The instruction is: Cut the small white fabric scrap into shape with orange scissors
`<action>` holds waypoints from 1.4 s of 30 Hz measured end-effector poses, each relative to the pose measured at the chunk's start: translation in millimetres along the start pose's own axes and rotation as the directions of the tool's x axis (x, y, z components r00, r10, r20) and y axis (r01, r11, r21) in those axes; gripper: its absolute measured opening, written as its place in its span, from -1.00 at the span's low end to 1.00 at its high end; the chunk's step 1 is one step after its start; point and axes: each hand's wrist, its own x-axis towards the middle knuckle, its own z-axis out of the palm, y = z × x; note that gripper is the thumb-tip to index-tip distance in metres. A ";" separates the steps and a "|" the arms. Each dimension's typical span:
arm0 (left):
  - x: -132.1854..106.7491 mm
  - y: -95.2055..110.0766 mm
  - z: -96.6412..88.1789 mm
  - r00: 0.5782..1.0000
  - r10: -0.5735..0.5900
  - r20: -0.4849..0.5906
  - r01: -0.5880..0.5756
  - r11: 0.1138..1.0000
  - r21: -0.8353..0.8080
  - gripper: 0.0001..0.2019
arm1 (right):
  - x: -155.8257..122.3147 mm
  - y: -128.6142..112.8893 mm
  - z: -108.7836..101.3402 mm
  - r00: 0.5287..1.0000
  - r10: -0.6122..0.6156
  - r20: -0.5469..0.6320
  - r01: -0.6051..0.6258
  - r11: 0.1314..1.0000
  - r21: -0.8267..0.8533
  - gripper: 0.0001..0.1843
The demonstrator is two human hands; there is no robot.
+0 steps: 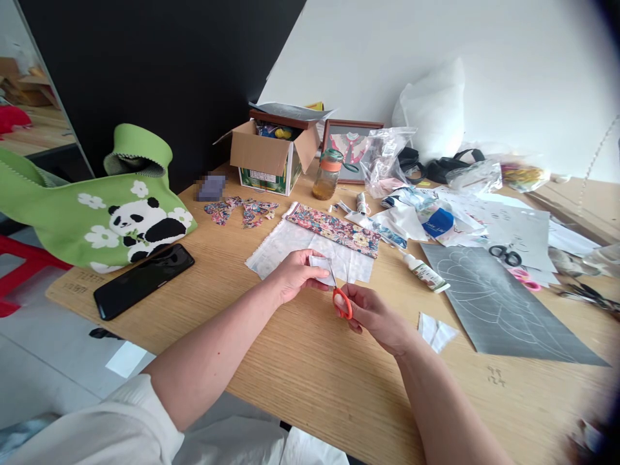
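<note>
My left hand [303,276] pinches a small white piece [320,263], paper or cloth, above the table. In my right hand [371,310] are scissors with orange handles [343,303], their blades up against the white piece's right side. Whether the blades are parted is too small to tell. Just beyond both hands lies a floral fabric [334,227], folded so that its pale underside [278,248] faces up toward me. Cut floral scraps [242,211] rest to its left. A white scrap [436,331] lies right of my right forearm.
A black phone [144,281] and a green panda bag [121,213] occupy the left side. Behind stand a cardboard box [266,158] and a jar [327,174]. A glue bottle [426,273], a grey patterned sheet [498,303] and black-handled scissors [505,255] lie to the right.
</note>
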 end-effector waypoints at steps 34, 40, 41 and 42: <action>-0.6 0.3 0.5 1.000 -0.004 -0.005 0.004 1.000 -0.003 -0.69 | 2.1 2.4 -0.6 1.000 -0.002 0.009 0.002 1.000 0.003 -0.49; -0.2 0.6 0.9 1.000 -0.006 0.003 0.006 1.000 -0.008 -0.70 | 2.0 6.4 -2.2 0.999 -0.017 0.028 0.016 1.000 0.025 -0.51; -0.1 0.6 0.8 1.000 -0.005 0.004 0.005 1.000 -0.008 -0.70 | 2.0 6.6 -2.4 0.999 -0.020 0.030 0.019 0.999 0.029 -0.51; 0.0 0.6 0.7 1.000 -0.003 0.005 0.003 1.000 -0.007 -0.70 | 2.0 6.7 -2.5 0.999 -0.022 0.033 0.021 0.999 0.031 -0.51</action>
